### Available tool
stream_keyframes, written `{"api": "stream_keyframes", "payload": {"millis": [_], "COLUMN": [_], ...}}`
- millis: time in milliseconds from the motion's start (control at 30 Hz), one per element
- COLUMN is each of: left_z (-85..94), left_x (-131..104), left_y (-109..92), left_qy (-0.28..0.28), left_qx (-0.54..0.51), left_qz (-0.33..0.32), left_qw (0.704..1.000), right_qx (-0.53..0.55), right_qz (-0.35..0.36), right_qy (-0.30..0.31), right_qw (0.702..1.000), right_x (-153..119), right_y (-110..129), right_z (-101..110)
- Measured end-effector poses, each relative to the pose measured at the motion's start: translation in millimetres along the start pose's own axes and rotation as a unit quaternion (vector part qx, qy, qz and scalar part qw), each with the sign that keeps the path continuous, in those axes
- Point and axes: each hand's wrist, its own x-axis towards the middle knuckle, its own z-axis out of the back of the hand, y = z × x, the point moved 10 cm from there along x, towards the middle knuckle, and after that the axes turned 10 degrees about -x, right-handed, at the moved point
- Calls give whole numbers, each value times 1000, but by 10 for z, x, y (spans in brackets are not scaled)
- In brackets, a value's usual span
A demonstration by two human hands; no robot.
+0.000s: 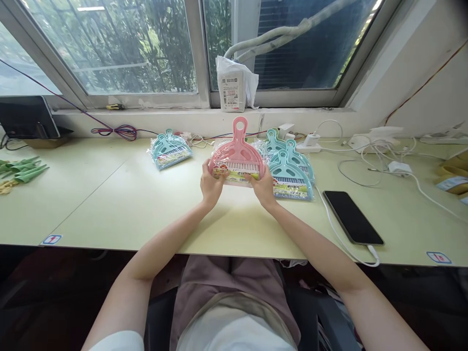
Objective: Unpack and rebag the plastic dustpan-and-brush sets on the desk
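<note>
A pink dustpan set (238, 153) in clear wrap, with a brush and a printed label on its front, is held upright above the table, its looped handle pointing up. My left hand (212, 185) grips its lower left corner, thumb on the label. On the opposite lower corner, my right hand (263, 187) is closed round the edge in the same way. Several wrapped teal dustpan sets (290, 170) lie overlapping just right of my right hand. Another teal bundle (171, 150) rests farther back on the left.
A black phone (353, 217) with a white cable lies at the right front of the table (109, 204). Tangled cables and chargers (383, 146) spread behind it. A tablet (29, 117) and green items (25, 169) are at left; a white package (233, 90) stands on the sill.
</note>
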Motion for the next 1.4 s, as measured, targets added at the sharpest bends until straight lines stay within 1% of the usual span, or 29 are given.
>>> {"api": "stream_keyframes", "payload": {"millis": [133,233,367,533,633,733,800,833,900,1000,1067,1100,1167,1233,1300,1400], "left_z": [-17,11,51,73,74,74,75,63,-14,-174,-240,-268,-327,-364,-353,-314], "left_x": [16,18,25,39,41,48,70,88,127,145,128,115,80,41,19,6], "left_y": [-20,-71,-97,-33,-7,28,68,97,172,298,341,340,314,309,338,339], "left_qy": [6,1,-5,-12,-6,2,5,12,49,113,132,141,166,185,177,142], "left_qx": [-35,-55,-54,-60,-41,-21,-34,-51,-105,-191,-226,-236,-245,-231,-207,-194], "left_qz": [-18,-31,-34,-17,-13,-4,5,13,43,121,164,174,181,185,186,161], "left_qw": [999,998,998,998,999,1000,999,999,992,967,951,945,938,937,944,957], "right_qx": [-7,13,51,80,97,106,104,104,116,157,174,175,162,135,103,13], "right_qz": [7,7,22,21,21,34,41,40,24,-14,-33,-38,-29,-9,1,-5], "right_qy": [12,32,68,91,103,90,83,83,92,122,144,153,163,162,149,110], "right_qw": [1000,999,996,992,990,990,990,990,989,980,974,972,973,978,983,994], "right_x": [39,57,52,40,34,52,79,96,135,177,188,189,192,197,203,195], "right_y": [-26,-37,0,10,19,24,-3,-31,-114,-242,-289,-297,-278,-245,-232,-233], "right_z": [-27,-57,-104,-135,-159,-130,-111,-107,-124,-187,-228,-242,-252,-239,-213,-127]}}
